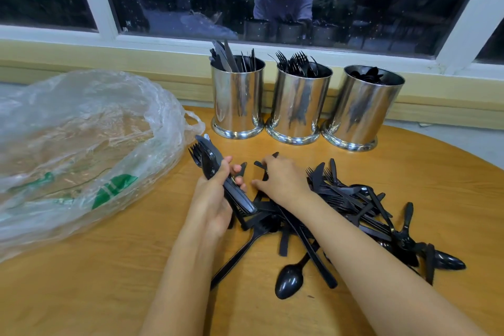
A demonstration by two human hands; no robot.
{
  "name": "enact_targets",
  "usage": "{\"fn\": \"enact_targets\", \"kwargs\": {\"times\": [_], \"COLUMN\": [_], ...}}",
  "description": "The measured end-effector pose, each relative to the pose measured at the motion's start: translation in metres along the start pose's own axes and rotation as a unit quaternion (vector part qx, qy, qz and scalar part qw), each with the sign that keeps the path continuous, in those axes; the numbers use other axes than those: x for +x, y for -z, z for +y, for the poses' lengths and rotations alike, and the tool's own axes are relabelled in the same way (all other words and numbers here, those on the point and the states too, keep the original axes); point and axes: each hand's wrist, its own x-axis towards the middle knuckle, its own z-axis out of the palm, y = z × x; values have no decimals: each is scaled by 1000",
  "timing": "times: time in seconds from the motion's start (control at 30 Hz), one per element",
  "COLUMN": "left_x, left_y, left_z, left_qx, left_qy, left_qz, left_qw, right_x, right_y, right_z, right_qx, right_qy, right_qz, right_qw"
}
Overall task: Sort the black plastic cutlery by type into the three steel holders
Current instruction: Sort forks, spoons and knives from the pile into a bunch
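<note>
The loose black cutlery (354,204) lies heaped under and to the right of the right hand (283,180). Its bent fingers rest on some pieces, but I cannot tell if any is pinched. The left hand (215,199) is curled round a bundle (210,161) of knives and a fork. The pieces look light, stiff, slick and tangled, so they are best pinched by the handle. Three steel holders (300,101) stand beyond both hands, and a plastic bag (81,144) lies left of them on the bench (109,294).
</note>
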Motion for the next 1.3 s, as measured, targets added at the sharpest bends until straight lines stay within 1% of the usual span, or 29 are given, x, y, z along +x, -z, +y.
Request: {"fn": "enact_targets", "kwargs": {"times": [0.13, 0.3, 0.5, 0.63, 0.7, 0.8, 0.9, 0.97, 1.0, 1.03, 1.07, 1.1, 1.17, 1.2, 1.23, 1.3], "left_x": [-1, -2, -3, -3, -4, -4, -4, -4, -3, -3, -3, -3, -2, -2, -1, 0], "left_y": [-1, -1, -1, 0, 0, 0, -1, -1, -1, 0, 0, 0, 0, 0, 0, 0], "left_z": [1, 2, 2, 2, 2, 2, 2, 2, 2, 2, 2, 2, 1, 1, 1, 0], "left_qx": [-5, -3, -4, -5, -9, -16, -29, -35, -38, -40, -42, -46, -55, -60, -66, -78], "left_qy": [-2, -2, 2, 5, 5, 10, 23, 28, 30, 32, 35, 37, 42, 45, 49, 55], "left_qz": [1, 7, 8, 7, 7, 6, 4, 3, 1, -1, -3, -6, -7, -5, -5, -9], "left_qw": [1000, 1000, 1000, 1000, 1000, 1000, 999, 999, 999, 999, 998, 998, 998, 997, 997, 995], "right_x": [6, 3, -6, -6, -5, -3, -1, 1, 2, 4, 5, 6, 5, 3, -1, -13], "right_y": [-7, -3, 3, 6, 5, 5, 7, 8, 8, 8, 11, 14, 25, 29, 33, 37], "right_z": [-4, 1, 2, -4, -7, -5, -2, 2, 5, 7, 8, 8, 6, 5, 4, 3], "right_qx": [50, 77, 0, -90, -117, -120, -98, -27, 43, 130, 220, 301, 430, 480, 516, 542], "right_qy": [5, -2, -11, -8, -13, -33, -53, -68, -75, -77, -76, -76, -81, -81, -77, -63], "right_qz": [7, 8, 14, 25, 28, 26, 13, 28, 48, 76, 110, 146, 192, 190, 173, 118], "right_qw": [999, 997, 1000, 996, 993, 992, 994, 997, 995, 986, 966, 940, 878, 853, 836, 830]}}
